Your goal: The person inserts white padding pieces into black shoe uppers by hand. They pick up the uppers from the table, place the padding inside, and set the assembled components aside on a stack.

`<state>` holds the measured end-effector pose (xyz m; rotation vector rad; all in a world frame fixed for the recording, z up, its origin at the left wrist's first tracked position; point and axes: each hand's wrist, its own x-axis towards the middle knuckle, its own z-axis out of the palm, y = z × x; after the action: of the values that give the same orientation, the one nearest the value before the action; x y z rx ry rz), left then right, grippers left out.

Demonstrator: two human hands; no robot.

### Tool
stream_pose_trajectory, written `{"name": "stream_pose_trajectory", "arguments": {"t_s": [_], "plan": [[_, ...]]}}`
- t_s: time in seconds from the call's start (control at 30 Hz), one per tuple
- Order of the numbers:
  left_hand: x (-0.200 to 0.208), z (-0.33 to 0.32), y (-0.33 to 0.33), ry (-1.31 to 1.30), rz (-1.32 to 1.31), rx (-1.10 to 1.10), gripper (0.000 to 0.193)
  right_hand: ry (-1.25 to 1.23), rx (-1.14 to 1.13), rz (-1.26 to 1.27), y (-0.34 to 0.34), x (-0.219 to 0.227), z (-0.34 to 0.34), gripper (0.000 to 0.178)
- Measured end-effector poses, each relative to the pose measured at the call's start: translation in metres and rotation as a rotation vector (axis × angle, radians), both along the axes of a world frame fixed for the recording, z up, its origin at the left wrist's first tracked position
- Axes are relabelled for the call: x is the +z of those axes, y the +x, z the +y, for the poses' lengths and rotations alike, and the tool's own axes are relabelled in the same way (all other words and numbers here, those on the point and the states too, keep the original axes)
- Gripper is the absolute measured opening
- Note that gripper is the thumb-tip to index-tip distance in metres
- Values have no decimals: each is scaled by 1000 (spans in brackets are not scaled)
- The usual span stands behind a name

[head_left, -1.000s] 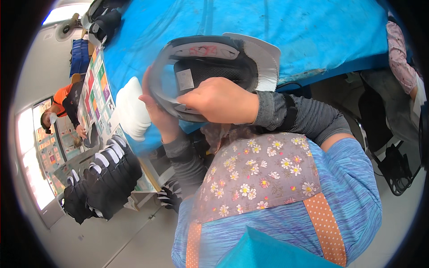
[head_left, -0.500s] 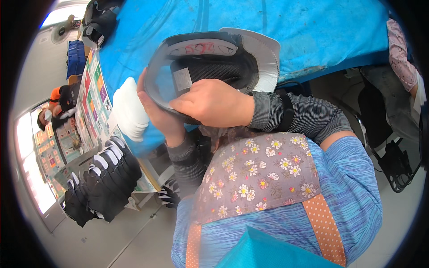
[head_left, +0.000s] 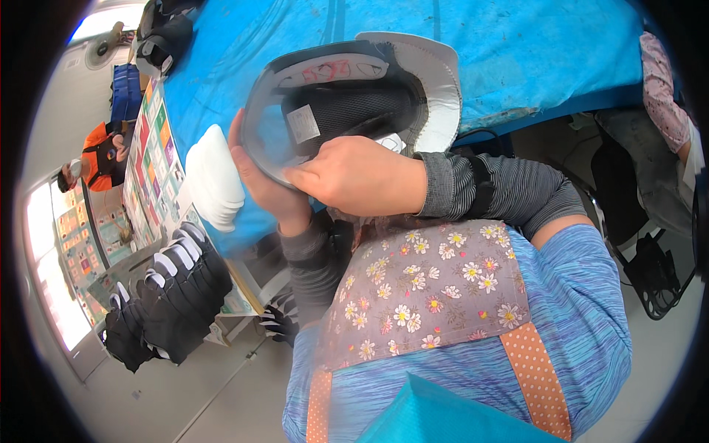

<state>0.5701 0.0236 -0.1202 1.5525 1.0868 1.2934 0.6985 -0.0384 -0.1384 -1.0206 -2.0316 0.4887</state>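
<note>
Above the blue-covered table I hold a dark, cap-like piece (head_left: 347, 111), its hollow side facing me. Black mesh and a small white label (head_left: 303, 123) show inside it. A pale strip with red marks (head_left: 329, 71) lines its far wall, and a white stitched flap (head_left: 443, 81) curves out at its right. My left hand (head_left: 262, 184) is wrapped around the near left rim from outside, some fingers hidden behind it. My right hand (head_left: 362, 177) is closed, thumb and forefinger pinching the near rim. A stack of white pads (head_left: 214, 181) lies left of the piece.
A blue cover (head_left: 532, 52) spreads over the table. Black pieces with white edges (head_left: 170, 288) stand in a row at the left. Black items (head_left: 159, 44) lie at the far left corner. A person in orange (head_left: 96, 155) stands beyond; another's sleeve (head_left: 657, 81) shows at right.
The cap-like piece has tilted and risen slightly, its white flap shifting away from me. Both hands keep hold of the rim. The person in orange has moved and turned.
</note>
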Motion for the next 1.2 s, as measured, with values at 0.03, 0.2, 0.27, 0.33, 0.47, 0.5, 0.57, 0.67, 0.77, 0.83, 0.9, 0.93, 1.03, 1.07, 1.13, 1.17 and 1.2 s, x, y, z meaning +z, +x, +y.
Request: {"name": "stream_pose_trajectory", "arguments": {"t_s": [0.03,0.2,0.27,0.33,0.47,0.5,0.57,0.67,0.77,0.83,0.9,0.93,1.03,1.07,1.13,1.17,1.2], "plan": [[-2,0,-1,0,-19,-3,55,1,0,0,0,-2,0,46],[-15,16,-16,34,-26,-72,57,249,-63,204,5,-11,0,21],[-13,21,-27,83,109,-78,62,233,-28,93,27,7,-3,13],[-10,13,-35,117,175,25,68,175,-19,-143,53,40,3,11],[5,-33,-29,136,257,5,66,371,-183,-214,80,81,35,18],[7,-43,-22,148,337,-16,71,402,-178,-246,81,83,48,20],[-4,-42,-19,151,492,-27,103,285,-162,-420,75,79,73,19],[3,-32,-19,141,348,-88,101,37,-28,-481,59,82,108,33],[9,-13,-30,218,349,-216,102,-55,20,-475,47,80,128,30],[14,-2,-41,91,408,-241,100,-96,58,-490,39,76,136,26],[15,3,-47,129,435,-172,93,91,-31,-598,31,72,137,17],[18,4,-51,39,467,-152,88,91,-27,-595,28,73,138,17],[26,16,-56,19,519,-171,78,66,-75,-629,26,70,144,12],[32,19,-55,-108,472,-208,78,90,-93,-616,27,67,145,11],[34,30,-61,-228,449,-254,76,116,-108,-600,27,63,148,10],[34,36,-65,-230,450,-254,76,136,-123,-602,29,61,149,9],[34,40,-66,-233,423,-296,76,153,-137,-605,30,61,147,9]]}}
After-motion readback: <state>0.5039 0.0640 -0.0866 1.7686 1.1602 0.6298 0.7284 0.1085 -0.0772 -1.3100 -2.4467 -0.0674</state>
